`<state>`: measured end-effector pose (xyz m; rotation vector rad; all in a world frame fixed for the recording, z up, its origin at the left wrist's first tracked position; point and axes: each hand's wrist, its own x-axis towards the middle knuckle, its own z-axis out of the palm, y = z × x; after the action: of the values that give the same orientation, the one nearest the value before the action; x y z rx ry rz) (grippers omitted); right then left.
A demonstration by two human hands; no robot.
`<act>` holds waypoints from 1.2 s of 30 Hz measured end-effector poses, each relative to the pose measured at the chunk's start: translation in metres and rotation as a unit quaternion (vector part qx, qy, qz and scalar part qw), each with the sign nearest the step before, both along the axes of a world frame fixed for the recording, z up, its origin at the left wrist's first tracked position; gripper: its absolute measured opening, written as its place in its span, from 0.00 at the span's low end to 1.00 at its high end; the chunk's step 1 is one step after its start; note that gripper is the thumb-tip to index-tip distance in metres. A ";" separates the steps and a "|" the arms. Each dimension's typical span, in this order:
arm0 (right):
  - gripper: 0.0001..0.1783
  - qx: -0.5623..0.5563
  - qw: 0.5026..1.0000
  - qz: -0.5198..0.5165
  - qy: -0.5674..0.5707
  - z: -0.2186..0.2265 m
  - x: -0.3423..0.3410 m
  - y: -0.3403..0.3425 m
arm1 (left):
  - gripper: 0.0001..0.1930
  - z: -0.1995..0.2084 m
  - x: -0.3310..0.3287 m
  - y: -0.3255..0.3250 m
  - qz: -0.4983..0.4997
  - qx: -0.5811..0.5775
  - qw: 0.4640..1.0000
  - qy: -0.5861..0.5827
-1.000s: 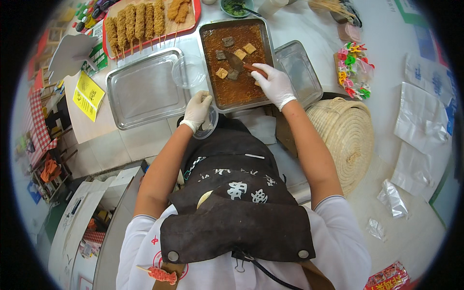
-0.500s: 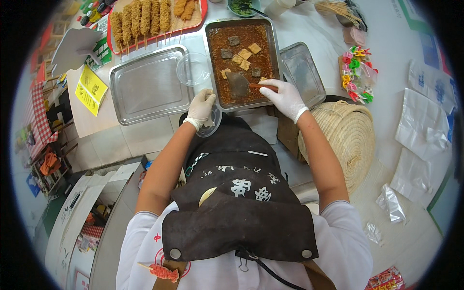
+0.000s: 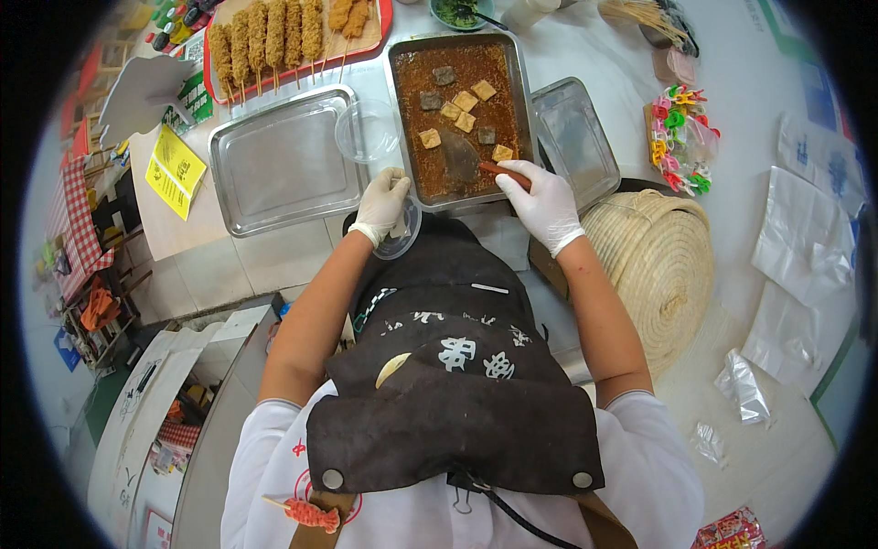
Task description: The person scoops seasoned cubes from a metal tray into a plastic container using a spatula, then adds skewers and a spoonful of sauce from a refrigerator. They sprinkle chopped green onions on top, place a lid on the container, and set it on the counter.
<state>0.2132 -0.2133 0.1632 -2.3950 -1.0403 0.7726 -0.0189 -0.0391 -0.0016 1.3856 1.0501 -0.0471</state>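
Deep rectangular steel pan (image 3: 453,38): far of the person, right of the left hand; long axis runs near to far, its far end leaning slightly left. Reddish-brown sauce (image 3: 416,78) covers its floor.
Shallow rectangular steel tray (image 3: 222,188): left of the pan; no food shows on it.
White-gloved right hand (image 3: 543,203): at the pan's near right corner, fingers closed round the spatula's handle.
Brown-handled flat spatula (image 3: 505,174): in the near part of the pan; its long axis lies mostly left to right, the sauce-darkened blade pointing left and slightly far, the handle right and nearer.
White-gloved left hand (image 3: 381,203): fingers drawn together, pinching the clear tub's rim.
Clear round plastic tub (image 3: 400,243): just left of the pan's near end; no food shows in its visible part.
Square tofu-like pieces (image 3: 484,90): six tan, three dark, all in the sauce. Spatula work looks under way; the pale tops seem largely uncoated, and no piece shows lifted out.
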 end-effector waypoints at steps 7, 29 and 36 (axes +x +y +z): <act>0.21 0.068 0.989 -0.104 0.075 -0.050 0.011 0.030 | 0.13 0.004 0.002 0.000 0.011 -0.007 1.000 -0.003; 0.20 0.220 0.967 -0.108 0.069 -0.074 -0.003 0.066 | 0.14 0.004 0.000 0.000 -0.002 0.013 1.000 0.006; 0.19 0.111 0.993 -0.013 -0.034 -0.042 -0.002 0.067 | 0.14 0.012 0.003 0.003 -0.002 -0.004 1.000 0.015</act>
<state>0.2114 -0.1460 0.1214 -2.2539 -1.0595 0.5378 -0.0155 -0.0362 0.0106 1.3840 1.0703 -0.0744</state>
